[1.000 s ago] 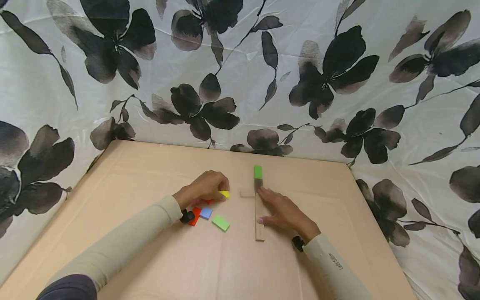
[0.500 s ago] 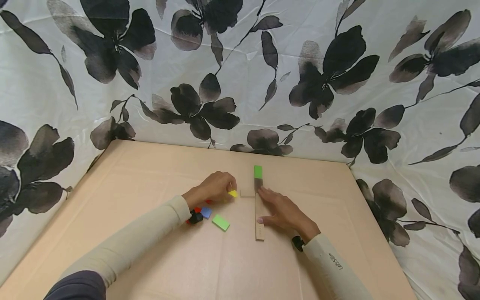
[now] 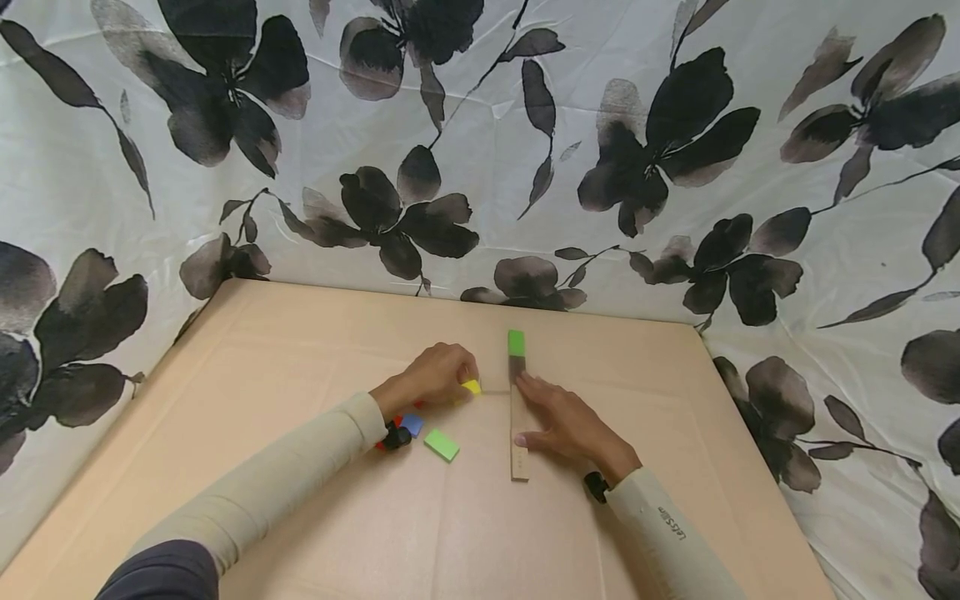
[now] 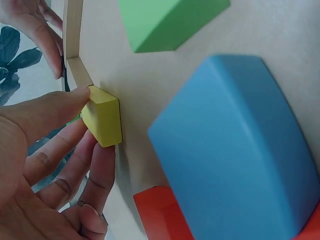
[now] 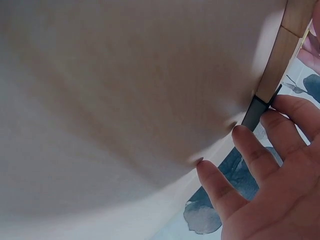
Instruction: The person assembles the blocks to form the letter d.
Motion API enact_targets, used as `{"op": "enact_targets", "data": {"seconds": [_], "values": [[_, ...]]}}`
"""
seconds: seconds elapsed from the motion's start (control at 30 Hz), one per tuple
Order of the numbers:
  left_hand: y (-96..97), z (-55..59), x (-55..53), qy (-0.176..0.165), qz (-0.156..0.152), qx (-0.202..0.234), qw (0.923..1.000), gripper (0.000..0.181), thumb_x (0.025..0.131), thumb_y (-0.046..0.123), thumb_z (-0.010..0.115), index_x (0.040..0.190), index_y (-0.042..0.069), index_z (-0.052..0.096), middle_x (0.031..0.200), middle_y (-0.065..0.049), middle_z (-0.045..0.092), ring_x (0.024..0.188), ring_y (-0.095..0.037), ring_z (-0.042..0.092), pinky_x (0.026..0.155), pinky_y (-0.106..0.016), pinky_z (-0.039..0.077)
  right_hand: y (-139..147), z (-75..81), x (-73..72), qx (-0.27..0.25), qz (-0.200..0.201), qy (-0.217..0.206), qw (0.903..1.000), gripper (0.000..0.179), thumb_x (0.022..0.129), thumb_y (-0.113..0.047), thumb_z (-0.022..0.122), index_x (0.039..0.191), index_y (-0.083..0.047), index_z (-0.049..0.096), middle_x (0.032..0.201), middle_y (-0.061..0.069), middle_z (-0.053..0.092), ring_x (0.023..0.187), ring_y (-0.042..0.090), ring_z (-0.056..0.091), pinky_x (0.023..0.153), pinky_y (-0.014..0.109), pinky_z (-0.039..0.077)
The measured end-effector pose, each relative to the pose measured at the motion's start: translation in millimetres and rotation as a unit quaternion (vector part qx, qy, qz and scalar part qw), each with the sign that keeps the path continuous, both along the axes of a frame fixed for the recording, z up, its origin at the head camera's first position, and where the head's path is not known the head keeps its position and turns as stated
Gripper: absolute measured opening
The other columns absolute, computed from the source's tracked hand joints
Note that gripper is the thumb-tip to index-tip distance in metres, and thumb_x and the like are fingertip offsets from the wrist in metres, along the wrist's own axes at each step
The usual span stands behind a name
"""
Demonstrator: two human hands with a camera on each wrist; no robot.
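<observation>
My left hand (image 3: 435, 373) pinches a yellow block (image 4: 105, 120) between thumb and fingers, low over the tabletop. Its end lies right at a short plain wooden block (image 4: 79, 72) that juts leftward from a straight row of blocks. That row has a green block (image 3: 516, 342) at the far end, a dark grey-brown block (image 3: 517, 367) after it, then plain wood (image 3: 519, 462) toward the near end. Along the row's right side lies my right hand (image 3: 564, 421), its fingertips at the dark block and its thumb by the plain wood.
Loose on the table (image 3: 315, 508) to the left are a light green block (image 3: 442, 446), a blue block (image 3: 412, 425) and red blocks (image 4: 160, 210), partly hidden by the left wrist. A white floral cloth (image 3: 517, 150) hangs behind and at both sides.
My left hand has moved right with the yellow block, bringing it up to the short plain block beside the row. The right hand and the row have stayed in place.
</observation>
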State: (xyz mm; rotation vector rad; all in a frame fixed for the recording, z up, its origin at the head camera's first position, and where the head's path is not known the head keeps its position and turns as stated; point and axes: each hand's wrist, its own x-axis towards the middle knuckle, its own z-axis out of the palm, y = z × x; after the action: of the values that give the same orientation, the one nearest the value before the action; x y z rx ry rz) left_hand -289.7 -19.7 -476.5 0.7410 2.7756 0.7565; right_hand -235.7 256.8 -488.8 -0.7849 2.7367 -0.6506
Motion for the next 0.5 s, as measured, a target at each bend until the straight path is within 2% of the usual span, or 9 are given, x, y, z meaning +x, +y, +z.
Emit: {"op": "enact_targets", "data": {"seconds": [0.5], "values": [[-0.3, 0.1, 1.2, -0.007, 0.004, 0.0, 1.0, 0.017, 0.086, 0.013, 0.086, 0.101, 0.011, 0.078, 0.096, -0.004, 0.075, 0.087, -0.017, 0.065, 0.085, -0.036, 0.054, 0.7, -1.0, -0.1, 0.001, 0.0, -0.001, 1.0, 0.097, 0.09, -0.044, 0.084, 0.166, -0.009, 0.036, 0.175, 0.011, 0.029, 0.16, 0.039, 0.033, 0.126, 0.058, 0.033]]}}
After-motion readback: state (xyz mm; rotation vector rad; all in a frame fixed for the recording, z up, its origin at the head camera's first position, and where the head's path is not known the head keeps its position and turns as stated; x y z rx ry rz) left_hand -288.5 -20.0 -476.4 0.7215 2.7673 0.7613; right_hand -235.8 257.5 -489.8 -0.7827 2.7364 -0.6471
